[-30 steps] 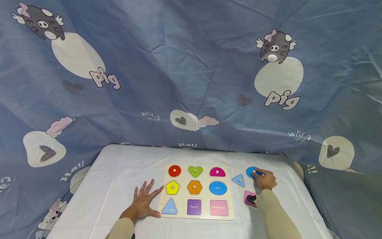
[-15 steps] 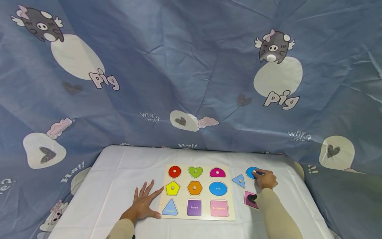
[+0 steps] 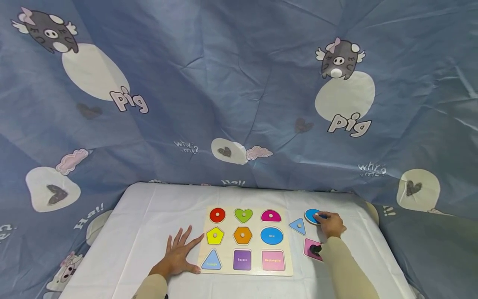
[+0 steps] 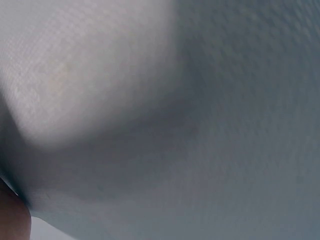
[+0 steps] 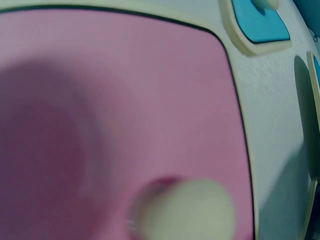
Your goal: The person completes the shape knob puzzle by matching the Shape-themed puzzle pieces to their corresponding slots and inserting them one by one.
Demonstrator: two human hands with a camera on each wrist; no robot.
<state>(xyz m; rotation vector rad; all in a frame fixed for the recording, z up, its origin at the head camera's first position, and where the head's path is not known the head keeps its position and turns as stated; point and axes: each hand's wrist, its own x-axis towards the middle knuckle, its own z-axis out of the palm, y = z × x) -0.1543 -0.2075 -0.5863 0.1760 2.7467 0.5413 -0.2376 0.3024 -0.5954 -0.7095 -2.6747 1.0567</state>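
A wooden shape board (image 3: 244, 270) lies on the white table. Red, green, magenta, yellow and orange pieces with knobs sit in its upper slots. The oval, triangle, square and rectangle slots show printed labels. My left hand (image 3: 181, 249) lies flat with fingers spread, its fingertips at the board's left edge. To the right of the board, my right hand (image 3: 322, 216) pinches the knob of a loose blue oval piece (image 3: 310, 215). A blue triangle piece (image 3: 298, 226) lies beside it. A pink rectangle piece (image 3: 309, 247) (image 5: 125, 100) lies under my right wrist.
A white cloth (image 3: 142, 220) (image 4: 200, 125) covers the table. A blue sheet printed with pigs (image 3: 239, 83) hangs close behind it and drapes down on both sides. The left wrist view shows only blurred white cloth.
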